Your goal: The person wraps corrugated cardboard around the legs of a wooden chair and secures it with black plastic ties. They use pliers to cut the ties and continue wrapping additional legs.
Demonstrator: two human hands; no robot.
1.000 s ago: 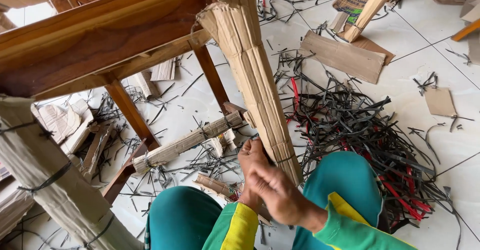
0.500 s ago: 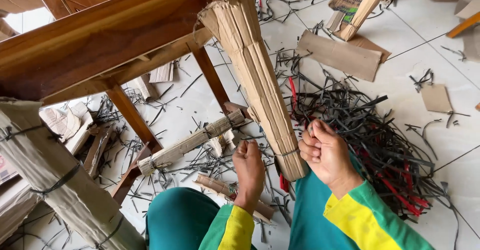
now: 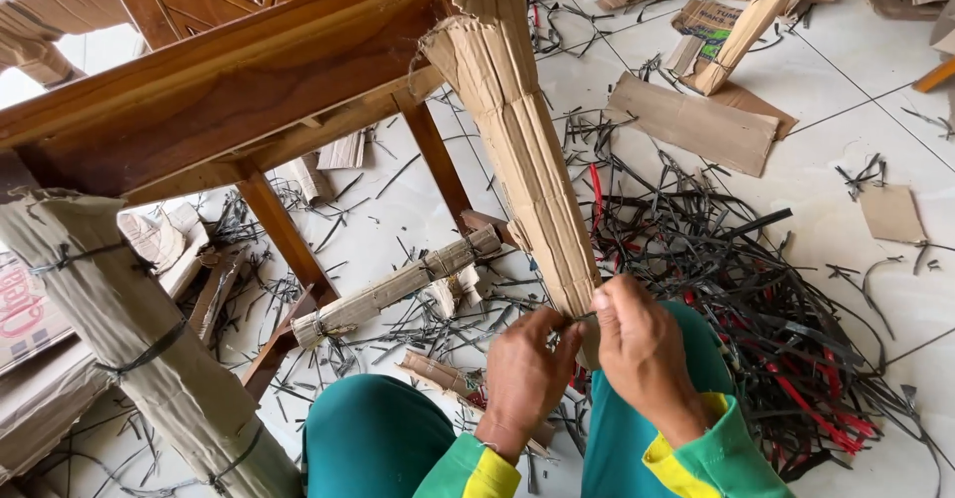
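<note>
Two hands meet at the lower end of the cardboard-wrapped leg: left hand and right hand, fingers of both pinched shut on a thin black strap where it crosses the wrap. Whether the strap is already knotted cannot be told; it is hidden between the fingertips.

Status, judged from how things lie:
- Leg in hand: cardboard fully folded round it, top end bound with a tie, bottom tie being worked. It stands tilted, between the knees, its foot hidden behind the hands.
- Second wrapped leg at lower left: cardboard on, three dark ties visible, appears finished.
- Bare wooden legs under the wooden frame: no cardboard on them yet.
- Short wrapped piece lies on the floor, tied at its ends.

Strap offcuts, black and red, are heaped on the tiled floor just beside the right knee; loose cardboard sheets lie further off.
</note>
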